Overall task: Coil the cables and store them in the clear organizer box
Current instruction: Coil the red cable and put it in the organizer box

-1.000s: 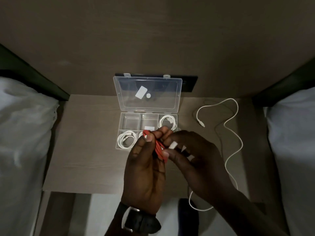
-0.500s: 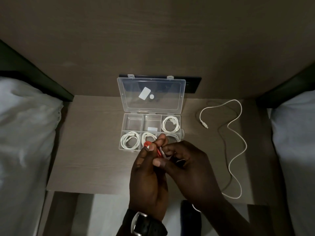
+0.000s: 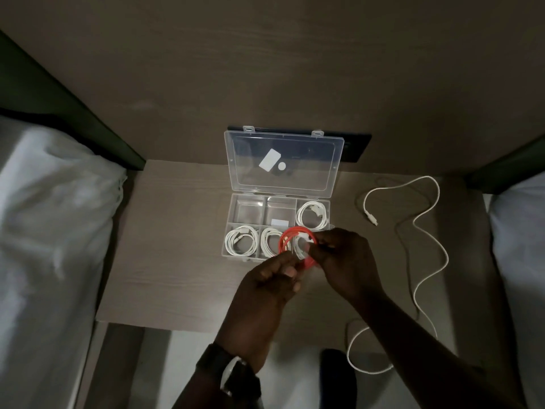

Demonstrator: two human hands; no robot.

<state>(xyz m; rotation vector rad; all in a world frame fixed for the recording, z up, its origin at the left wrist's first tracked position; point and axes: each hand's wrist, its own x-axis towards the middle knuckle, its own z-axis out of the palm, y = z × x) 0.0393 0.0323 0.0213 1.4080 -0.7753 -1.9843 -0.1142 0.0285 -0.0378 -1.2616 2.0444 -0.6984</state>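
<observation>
A clear organizer box (image 3: 247, 203) stands open on the wooden bedside table (image 3: 177, 261), its lid leaning back against the wall. Coiled white cables lie in the front left compartment (image 3: 240, 241), the front middle compartment (image 3: 269, 242) and the back right compartment (image 3: 312, 215). The back left and back middle compartments hold no cable. Just above the box's front right corner, my left hand (image 3: 274, 278) and my right hand (image 3: 342, 255) both hold a coiled red cable (image 3: 295, 233) with white plugs. A loose white cable (image 3: 424, 261) snakes over the table's right side.
White bedding lies on the left (image 3: 50, 231) and on the right (image 3: 519, 246). A dark socket plate (image 3: 356, 149) sits on the wall behind the lid. The loose cable's far end hangs over the table's front edge (image 3: 362, 370). A dark watch is on my left wrist (image 3: 233, 376).
The red cable has gone from a tight bundle pinched between my fingers to an open round coil, and both hands have moved up to the box's front right corner.
</observation>
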